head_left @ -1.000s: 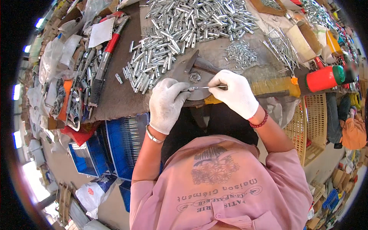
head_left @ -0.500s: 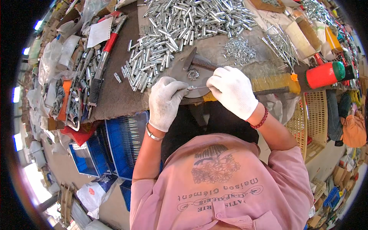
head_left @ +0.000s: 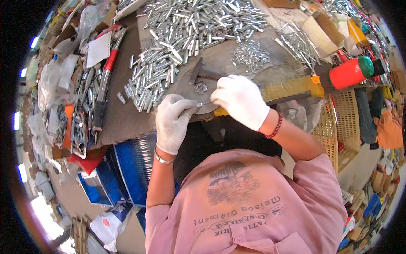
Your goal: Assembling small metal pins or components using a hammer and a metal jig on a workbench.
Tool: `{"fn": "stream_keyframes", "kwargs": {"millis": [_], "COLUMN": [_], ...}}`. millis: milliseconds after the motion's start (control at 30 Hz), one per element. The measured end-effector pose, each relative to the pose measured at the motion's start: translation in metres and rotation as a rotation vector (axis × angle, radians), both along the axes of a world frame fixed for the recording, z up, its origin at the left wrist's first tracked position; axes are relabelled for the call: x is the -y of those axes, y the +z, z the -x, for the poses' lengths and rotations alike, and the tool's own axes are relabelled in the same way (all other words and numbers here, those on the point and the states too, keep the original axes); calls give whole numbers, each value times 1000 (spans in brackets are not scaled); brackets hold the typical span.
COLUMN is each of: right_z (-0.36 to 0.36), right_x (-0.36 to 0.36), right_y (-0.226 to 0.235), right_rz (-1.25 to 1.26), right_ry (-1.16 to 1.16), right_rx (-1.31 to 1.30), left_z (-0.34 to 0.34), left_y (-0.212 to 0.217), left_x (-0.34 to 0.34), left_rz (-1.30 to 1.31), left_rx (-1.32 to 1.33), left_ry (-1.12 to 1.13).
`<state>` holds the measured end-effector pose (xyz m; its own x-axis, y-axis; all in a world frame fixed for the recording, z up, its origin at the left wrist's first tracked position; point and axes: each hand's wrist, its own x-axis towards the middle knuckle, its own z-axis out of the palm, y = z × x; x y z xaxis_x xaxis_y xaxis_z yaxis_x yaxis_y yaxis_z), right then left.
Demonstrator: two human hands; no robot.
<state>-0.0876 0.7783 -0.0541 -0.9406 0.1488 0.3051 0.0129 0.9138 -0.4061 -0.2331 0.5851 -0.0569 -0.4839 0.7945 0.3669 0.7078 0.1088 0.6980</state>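
My left hand (head_left: pixel 172 122), in a white glove, pinches a small silver metal piece (head_left: pixel 198 105) at the bench's near edge. My right hand (head_left: pixel 242 99), gloved too, is closed on a thin metal rod (head_left: pixel 206 103) whose visible end reaches the piece in my left fingers. Whether the rod sits inside the piece is too small to tell. Just beyond my hands, a hammer (head_left: pixel 196 70) lies by a small cluster of shiny parts (head_left: pixel 201 88) on a grey round plate (head_left: pixel 182 86). A large heap of silver metal tubes (head_left: pixel 158 59) spreads farther back.
Small metal pins (head_left: pixel 250 57) and loose thin rods (head_left: pixel 298 45) lie toward the right. A red and green canister (head_left: pixel 350 73) stands at the right edge. Tools with red handles (head_left: pixel 111 60) crowd the left. Blue crates (head_left: pixel 132 165) and a yellow basket (head_left: pixel 347 127) sit below bench height.
My hands have come closer together, so less of the rod shows between them. The whole view has shifted slightly, with the bench items appearing farther left.
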Motion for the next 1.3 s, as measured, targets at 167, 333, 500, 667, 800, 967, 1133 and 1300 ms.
{"fn": "stream_keyframes", "kwargs": {"millis": [167,333,500,667,800,967,1133,1300], "right_z": [-19,-35,-24,-15,-8,0,3,6], "right_x": [-26,-82,-90,-95,-72,-31,-19,-13], "right_y": [9,1,-2,-7,2,35,37,37], "right_rz": [-4,-127,-207,-239,-9,931,1282,1370], "right_ry": [-190,-335,-210,-198,-223,-158,-121,-97], "right_rx": [-138,-49,19,40,-31,187,204,183], "left_z": [-3,-2,-2,-2,-2,1,0,1], "left_y": [4,3,0,2,0,-4,-6,-8], "left_x": [2,0,2,1,1,2,4,7], "left_rz": [34,39,46,24,1,28,45,54], "left_rx": [-11,-38,-37,-32,-44,-32,9,-37], "left_ry": [44,40,46,42,41,29,38,36]}}
